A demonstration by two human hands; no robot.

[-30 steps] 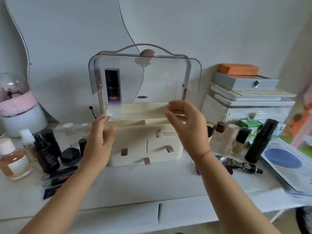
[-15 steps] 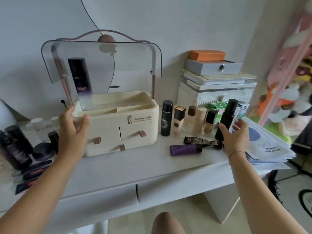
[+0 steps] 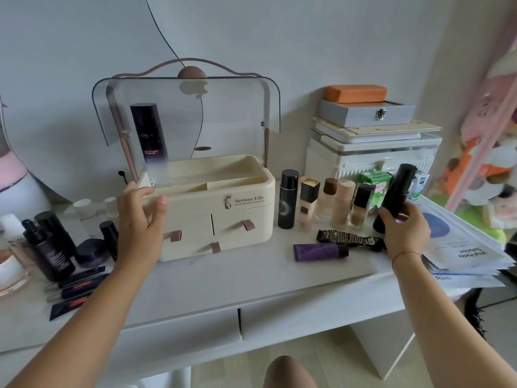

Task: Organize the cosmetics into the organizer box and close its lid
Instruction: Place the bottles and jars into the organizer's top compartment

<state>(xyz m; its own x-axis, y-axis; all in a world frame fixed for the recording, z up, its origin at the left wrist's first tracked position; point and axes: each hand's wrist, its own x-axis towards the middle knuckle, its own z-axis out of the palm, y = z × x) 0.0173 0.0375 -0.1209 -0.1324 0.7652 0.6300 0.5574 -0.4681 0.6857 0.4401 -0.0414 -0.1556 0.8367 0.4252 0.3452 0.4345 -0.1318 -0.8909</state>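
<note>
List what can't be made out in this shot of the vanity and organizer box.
- Organizer box: drawer contents hidden behind closed fronts, head view.
- Tall black bottle: base and label covered by the right hand.
- Left hand: contact with the box's corner unclear.
- Peach bottle: cut off by the left edge.
- Soft toys: blurred at the right edge.
- Foundation bottles: print too small.

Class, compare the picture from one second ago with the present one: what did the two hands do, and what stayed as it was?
The right hand left the raised clear lid, swung right and closed around the tall black cylindrical bottle. The left hand dropped to the left corner of the cream organizer box, open. The lid stays up; the dark purple serum bottle still stands inside.
</note>
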